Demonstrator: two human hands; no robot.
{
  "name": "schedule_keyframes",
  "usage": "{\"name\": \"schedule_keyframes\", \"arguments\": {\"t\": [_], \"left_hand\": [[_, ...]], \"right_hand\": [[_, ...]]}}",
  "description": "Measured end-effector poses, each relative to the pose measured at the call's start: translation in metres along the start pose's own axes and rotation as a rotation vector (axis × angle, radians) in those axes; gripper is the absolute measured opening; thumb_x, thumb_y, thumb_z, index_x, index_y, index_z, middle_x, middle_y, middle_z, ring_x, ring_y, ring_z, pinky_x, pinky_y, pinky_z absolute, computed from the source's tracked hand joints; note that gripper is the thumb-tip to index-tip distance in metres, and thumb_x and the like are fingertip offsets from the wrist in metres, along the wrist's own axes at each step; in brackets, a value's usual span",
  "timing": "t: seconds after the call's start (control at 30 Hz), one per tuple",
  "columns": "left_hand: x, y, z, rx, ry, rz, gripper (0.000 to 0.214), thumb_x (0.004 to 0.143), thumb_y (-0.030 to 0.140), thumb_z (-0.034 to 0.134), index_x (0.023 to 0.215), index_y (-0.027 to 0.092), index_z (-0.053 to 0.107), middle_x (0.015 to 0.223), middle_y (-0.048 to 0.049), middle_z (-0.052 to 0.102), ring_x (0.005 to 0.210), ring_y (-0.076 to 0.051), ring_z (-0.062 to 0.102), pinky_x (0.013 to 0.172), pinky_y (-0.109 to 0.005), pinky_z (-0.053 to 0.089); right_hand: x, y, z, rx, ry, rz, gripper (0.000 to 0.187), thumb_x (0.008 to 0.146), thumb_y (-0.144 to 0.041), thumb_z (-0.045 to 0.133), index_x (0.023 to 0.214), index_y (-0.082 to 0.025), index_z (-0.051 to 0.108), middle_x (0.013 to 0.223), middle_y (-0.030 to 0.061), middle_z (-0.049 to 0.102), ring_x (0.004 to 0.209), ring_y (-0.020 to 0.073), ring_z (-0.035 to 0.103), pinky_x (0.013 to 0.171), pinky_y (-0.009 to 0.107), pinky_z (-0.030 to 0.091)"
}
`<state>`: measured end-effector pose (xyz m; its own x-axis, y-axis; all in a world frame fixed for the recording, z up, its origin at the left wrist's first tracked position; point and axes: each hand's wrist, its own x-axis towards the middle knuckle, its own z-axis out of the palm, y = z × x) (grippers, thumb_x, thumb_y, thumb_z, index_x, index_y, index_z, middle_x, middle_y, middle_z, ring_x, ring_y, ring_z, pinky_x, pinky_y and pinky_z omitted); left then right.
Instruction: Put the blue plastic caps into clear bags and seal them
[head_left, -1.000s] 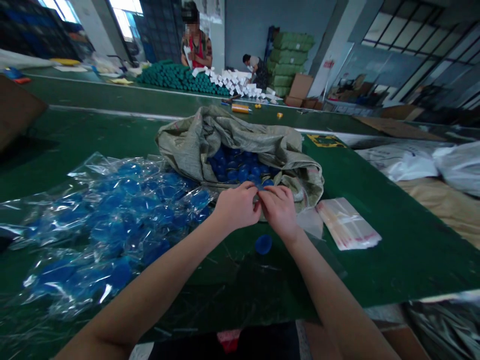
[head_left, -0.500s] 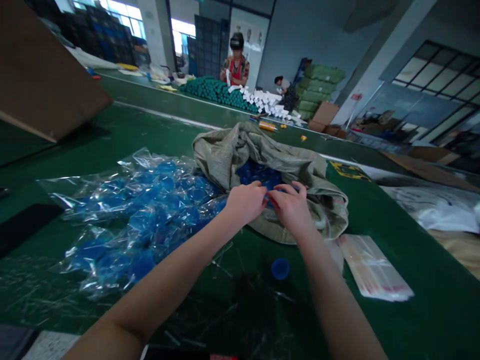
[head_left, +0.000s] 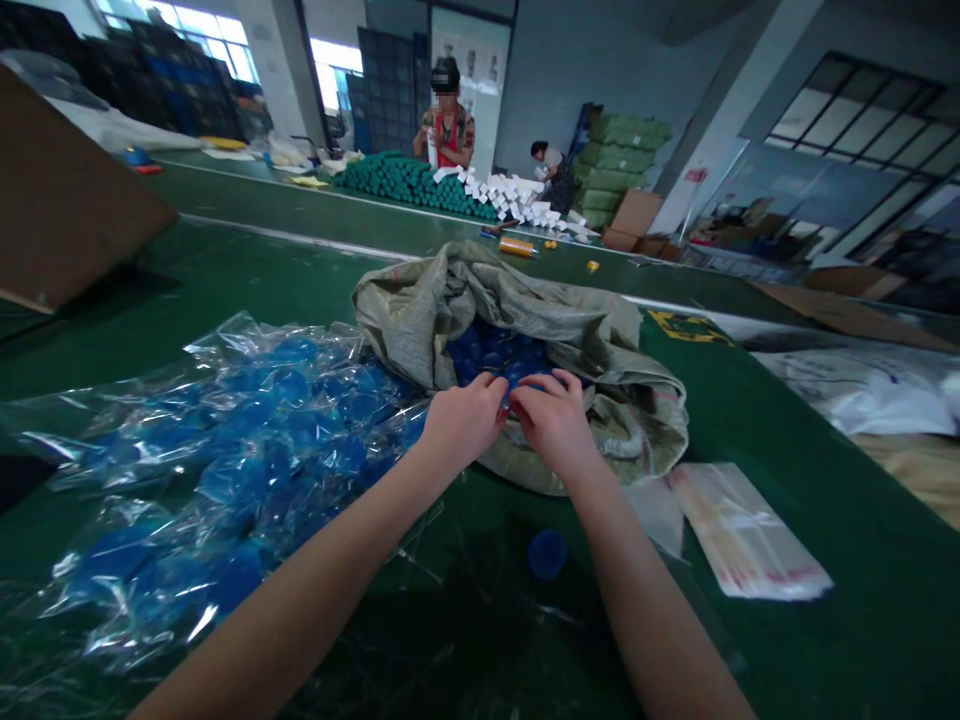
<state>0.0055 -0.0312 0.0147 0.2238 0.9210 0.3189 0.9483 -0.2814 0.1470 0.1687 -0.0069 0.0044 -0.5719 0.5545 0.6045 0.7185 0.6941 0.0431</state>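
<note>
My left hand (head_left: 463, 420) and my right hand (head_left: 553, 420) meet at the near lip of a grey woven sack (head_left: 592, 340) lying open on the green table (head_left: 750, 420). Their fingers are curled together over the blue caps (head_left: 495, 358) that fill the sack, and what they pinch is hidden. One loose blue cap (head_left: 547, 553) lies on the table between my forearms. A pile of clear plastic bags with blue caps inside (head_left: 225, 450) spreads to the left of my left arm.
A stack of flat clear bags (head_left: 739, 535) lies right of my right arm. A brown cardboard sheet (head_left: 67, 220) leans at far left. White sacks (head_left: 862, 385) rest at the right. Two people (head_left: 448, 115) work at a far table with green tubes (head_left: 409, 180) and white boxes.
The view has swung slightly left and down. Both hands stay joined at the sack's mouth, fingers more tightly curled than half a second ago.
</note>
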Motion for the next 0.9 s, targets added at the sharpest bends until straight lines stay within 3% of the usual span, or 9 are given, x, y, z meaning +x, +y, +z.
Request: {"name": "schedule_keyframes", "arguments": {"t": [0.1, 0.13, 0.23, 0.3, 0.37, 0.53, 0.67, 0.77, 0.9], "left_hand": [[0.000, 0.000, 0.004, 0.018, -0.035, -0.042, 0.023, 0.095, 0.032, 0.042, 0.100, 0.022, 0.062, 0.100, -0.0075, 0.068, 0.079, -0.024, 0.070, 0.064, -0.031, 0.046], [0.000, 0.000, 0.005, 0.015, -0.021, -0.072, 0.024, 0.096, 0.031, 0.040, 0.099, 0.021, 0.061, 0.099, -0.0077, 0.069, 0.079, -0.024, 0.070, 0.063, -0.031, 0.046], [0.001, 0.003, 0.007, -0.014, 0.050, -0.180, 0.024, 0.097, 0.033, 0.038, 0.099, 0.021, 0.058, 0.094, -0.0069, 0.071, 0.079, -0.024, 0.070, 0.062, -0.029, 0.044], [0.001, 0.006, 0.009, -0.038, 0.076, -0.237, 0.024, 0.097, 0.035, 0.038, 0.097, 0.021, 0.057, 0.088, -0.0056, 0.071, 0.078, -0.023, 0.069, 0.061, -0.029, 0.043], [0.001, 0.007, 0.009, -0.060, 0.100, -0.276, 0.023, 0.096, 0.036, 0.040, 0.095, 0.021, 0.057, 0.084, -0.0050, 0.071, 0.076, -0.023, 0.069, 0.061, -0.028, 0.042], [0.001, 0.009, 0.007, -0.078, 0.110, -0.294, 0.019, 0.093, 0.034, 0.044, 0.094, 0.021, 0.057, 0.085, -0.0051, 0.070, 0.074, -0.022, 0.068, 0.062, -0.028, 0.040], [0.002, 0.006, 0.004, -0.140, 0.091, -0.242, 0.017, 0.090, 0.034, 0.047, 0.086, 0.021, 0.058, 0.087, -0.0040, 0.070, 0.076, -0.020, 0.066, 0.063, -0.027, 0.039], [0.003, 0.003, 0.000, -0.157, 0.104, -0.292, 0.019, 0.089, 0.031, 0.046, 0.078, 0.021, 0.057, 0.080, -0.0042, 0.069, 0.072, -0.018, 0.064, 0.062, -0.027, 0.036], [0.002, 0.002, -0.005, -0.233, 0.141, -0.261, 0.019, 0.087, 0.032, 0.048, 0.073, 0.020, 0.055, 0.073, -0.0024, 0.065, 0.065, -0.016, 0.059, 0.061, -0.026, 0.034]], "right_hand": [[0.000, -0.006, 0.001, 0.021, 0.037, 0.068, 0.011, 0.092, -0.019, 0.052, 0.095, -0.021, 0.062, 0.092, 0.0051, 0.072, 0.108, 0.0221, 0.059, 0.104, 0.044, 0.028], [0.000, -0.010, 0.003, 0.019, 0.084, 0.167, 0.012, 0.090, -0.024, 0.056, 0.100, -0.020, 0.061, 0.098, 0.0080, 0.071, 0.110, 0.0245, 0.058, 0.102, 0.044, 0.031], [0.002, -0.021, 0.013, 0.092, 0.203, 0.579, 0.043, 0.080, -0.040, 0.068, 0.110, -0.013, 0.056, 0.108, 0.0171, 0.066, 0.106, 0.0299, 0.058, 0.092, 0.043, 0.042], [0.003, -0.026, 0.019, 0.240, 0.218, 0.792, 0.058, 0.074, -0.045, 0.072, 0.116, -0.011, 0.052, 0.111, 0.0192, 0.064, 0.097, 0.0282, 0.061, 0.084, 0.040, 0.048], [0.004, -0.027, 0.022, 0.426, 0.220, 0.905, 0.058, 0.074, -0.043, 0.071, 0.118, -0.012, 0.051, 0.107, 0.0160, 0.066, 0.085, 0.0236, 0.064, 0.075, 0.035, 0.050], [0.006, -0.024, 0.014, 0.581, 0.158, 0.831, 0.015, 0.082, -0.031, 0.058, 0.086, -0.017, 0.062, 0.076, 0.0041, 0.069, 0.068, 0.0174, 0.063, 0.068, 0.028, 0.047], [0.009, -0.022, -0.001, 0.407, 0.002, 0.765, 0.016, 0.083, -0.031, 0.058, 0.075, -0.018, 0.064, 0.071, 0.0035, 0.069, 0.066, 0.0169, 0.062, 0.065, 0.027, 0.042], [0.010, -0.021, -0.014, 0.194, -0.097, 0.757, 0.023, 0.086, -0.030, 0.056, 0.067, -0.019, 0.063, 0.070, 0.0052, 0.068, 0.064, 0.0172, 0.060, 0.062, 0.028, 0.036], [0.013, -0.022, -0.030, 0.176, -0.141, 0.666, 0.024, 0.086, -0.032, 0.059, 0.065, -0.019, 0.061, 0.069, 0.0034, 0.067, 0.062, 0.0156, 0.057, 0.061, 0.028, 0.033]]}}
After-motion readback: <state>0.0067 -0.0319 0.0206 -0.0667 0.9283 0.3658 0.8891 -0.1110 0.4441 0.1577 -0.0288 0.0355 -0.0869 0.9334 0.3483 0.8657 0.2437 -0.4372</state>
